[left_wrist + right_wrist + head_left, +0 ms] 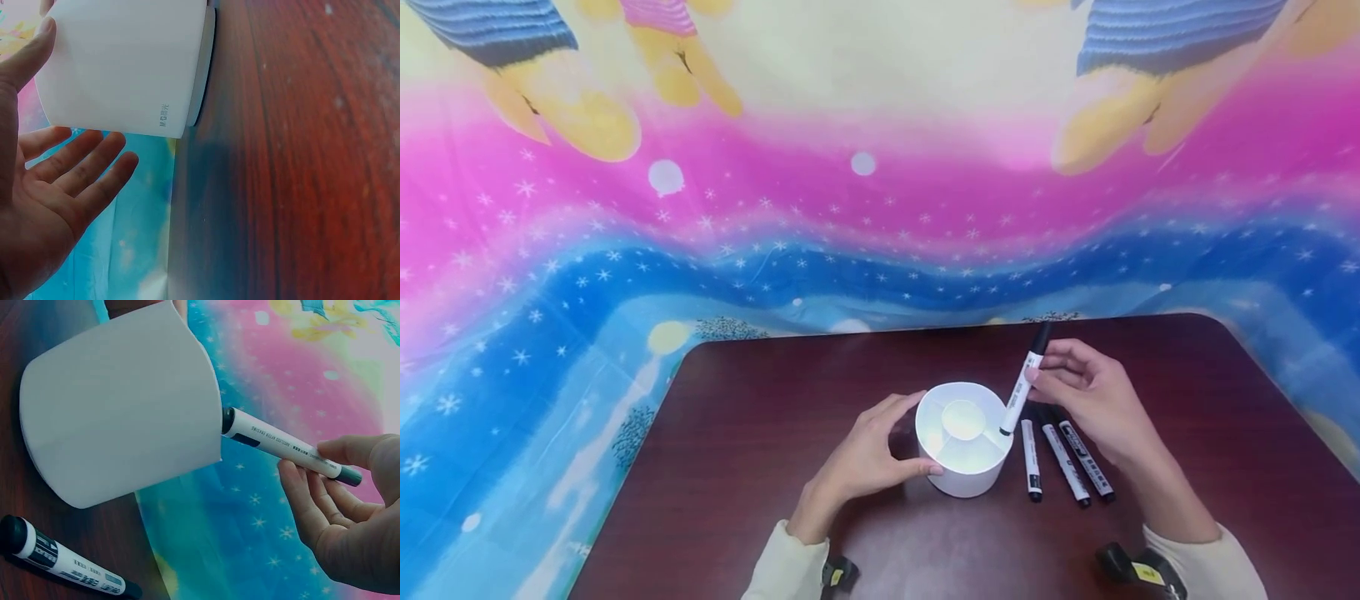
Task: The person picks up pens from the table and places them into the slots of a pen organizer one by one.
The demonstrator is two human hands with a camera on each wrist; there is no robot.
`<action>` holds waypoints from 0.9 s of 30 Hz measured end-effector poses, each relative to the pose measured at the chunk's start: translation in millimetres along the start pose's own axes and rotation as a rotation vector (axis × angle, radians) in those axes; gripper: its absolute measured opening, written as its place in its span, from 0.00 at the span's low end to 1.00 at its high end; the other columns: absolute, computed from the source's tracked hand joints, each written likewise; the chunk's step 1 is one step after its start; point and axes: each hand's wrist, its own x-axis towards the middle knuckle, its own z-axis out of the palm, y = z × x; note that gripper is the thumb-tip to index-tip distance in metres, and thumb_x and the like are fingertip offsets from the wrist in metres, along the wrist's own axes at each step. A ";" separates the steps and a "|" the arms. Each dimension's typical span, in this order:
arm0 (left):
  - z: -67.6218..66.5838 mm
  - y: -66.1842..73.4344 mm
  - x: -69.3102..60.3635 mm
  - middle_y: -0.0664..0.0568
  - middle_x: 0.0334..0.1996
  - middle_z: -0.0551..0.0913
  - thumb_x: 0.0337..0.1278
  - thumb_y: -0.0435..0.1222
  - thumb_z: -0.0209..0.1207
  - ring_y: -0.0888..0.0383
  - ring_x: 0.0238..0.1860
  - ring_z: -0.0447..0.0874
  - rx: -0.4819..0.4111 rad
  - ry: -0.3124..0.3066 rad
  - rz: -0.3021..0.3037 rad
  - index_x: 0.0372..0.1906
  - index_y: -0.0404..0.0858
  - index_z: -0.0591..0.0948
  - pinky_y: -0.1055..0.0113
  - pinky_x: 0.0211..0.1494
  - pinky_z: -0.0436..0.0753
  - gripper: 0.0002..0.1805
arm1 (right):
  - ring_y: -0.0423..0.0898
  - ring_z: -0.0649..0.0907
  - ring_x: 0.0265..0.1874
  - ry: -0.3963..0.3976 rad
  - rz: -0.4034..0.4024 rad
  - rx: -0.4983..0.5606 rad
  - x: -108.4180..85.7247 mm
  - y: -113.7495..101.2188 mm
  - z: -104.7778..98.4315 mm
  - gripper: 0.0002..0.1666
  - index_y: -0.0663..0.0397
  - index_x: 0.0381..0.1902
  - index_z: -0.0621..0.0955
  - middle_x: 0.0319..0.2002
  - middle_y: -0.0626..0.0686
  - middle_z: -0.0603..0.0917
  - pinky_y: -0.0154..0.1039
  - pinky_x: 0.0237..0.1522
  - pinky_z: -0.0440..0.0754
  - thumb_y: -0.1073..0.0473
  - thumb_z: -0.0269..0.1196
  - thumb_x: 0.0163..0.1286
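A round white pen holder (966, 485) with inner dividers stands upright on the table. My left hand (867, 454) holds it from the left, thumb at the near side and fingers round the far side; small print shows on its wall (125, 69) in the left wrist view. Above the holder's right rim, my right hand (1101, 404) pinches a white marker (1023, 390) with black ends between thumb and fingers. The marker slants, its lower black end at the rim; in the right wrist view that tip is partly hidden behind the holder (119, 406).
Three more markers lie right of the holder: one nearest it (1032, 467), a middle one (1067, 468) and an outer one (1088, 462), their far ends partly under my right hand. The dark wooden table (760, 417) ends at a printed cloth backdrop (880, 217).
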 end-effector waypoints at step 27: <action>1.3 -2.3 0.3 0.59 0.66 0.82 0.45 0.54 0.84 0.62 0.64 0.82 -0.032 -0.004 -0.011 0.80 0.53 0.71 0.60 0.68 0.85 0.54 | 0.28 0.88 0.41 -0.002 0.042 -0.435 0.8 13.7 18.2 0.24 0.60 0.64 0.81 0.53 0.63 0.88 0.27 0.44 0.87 0.52 0.67 0.79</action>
